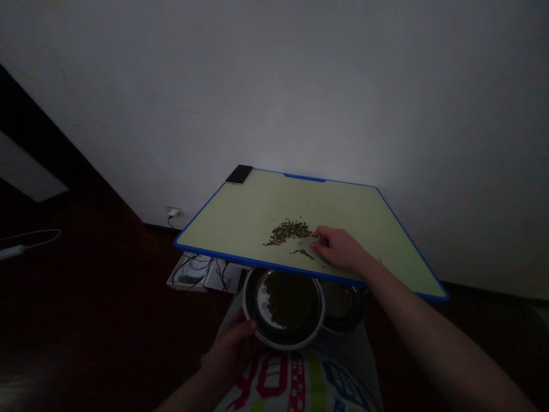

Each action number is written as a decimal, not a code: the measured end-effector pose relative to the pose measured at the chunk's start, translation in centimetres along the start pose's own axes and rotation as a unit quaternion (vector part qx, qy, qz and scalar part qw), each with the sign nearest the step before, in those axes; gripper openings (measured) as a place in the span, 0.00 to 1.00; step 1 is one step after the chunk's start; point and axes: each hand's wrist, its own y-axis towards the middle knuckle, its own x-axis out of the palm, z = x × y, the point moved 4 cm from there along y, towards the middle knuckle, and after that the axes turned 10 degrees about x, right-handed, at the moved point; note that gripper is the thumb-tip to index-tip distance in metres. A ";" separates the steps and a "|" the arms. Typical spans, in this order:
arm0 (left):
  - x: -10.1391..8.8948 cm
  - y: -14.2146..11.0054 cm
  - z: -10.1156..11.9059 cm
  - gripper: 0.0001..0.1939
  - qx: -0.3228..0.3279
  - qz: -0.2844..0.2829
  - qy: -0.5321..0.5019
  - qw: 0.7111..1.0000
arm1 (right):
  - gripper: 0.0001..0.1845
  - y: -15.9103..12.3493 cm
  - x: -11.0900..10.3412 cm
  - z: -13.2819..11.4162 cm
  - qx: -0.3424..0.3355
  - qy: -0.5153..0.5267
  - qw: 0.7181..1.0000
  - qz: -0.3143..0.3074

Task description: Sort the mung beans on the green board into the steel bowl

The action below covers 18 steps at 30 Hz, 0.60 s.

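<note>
A pale green table (257, 206) with a blue edge carries a small heap of green-brown beans (288, 231). My right hand (338, 249) rests on the table just right of the heap, its fingers curled over a small clear lid or dish (307, 244). Below the table's front edge, my left hand (234, 343) grips the rim of a metal bowl (253, 320) that holds many of the same beans. A second metal bowl (345, 309) sits half hidden under the table edge to the right.
A black phone (239, 174) lies at the table's far left corner. White boxes with tangled cables (201, 272) sit on the dark floor under the table. A wall plug (173, 213) is at the skirting. A printed bag or cloth (295, 383) lies on my lap.
</note>
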 end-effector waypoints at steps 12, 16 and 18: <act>-0.2 0.2 0.0 0.30 -0.006 0.019 0.007 1.000 | 0.11 1.3 0.6 -1.7 -0.055 0.044 0.997 -0.038; -0.2 0.3 0.0 0.33 -0.001 0.016 -0.005 1.000 | 0.12 0.8 -0.6 1.0 -0.014 0.039 0.999 -0.024; -0.1 0.3 0.0 0.32 0.001 0.007 -0.004 1.000 | 0.12 -0.3 -1.4 3.1 0.031 0.028 0.999 -0.022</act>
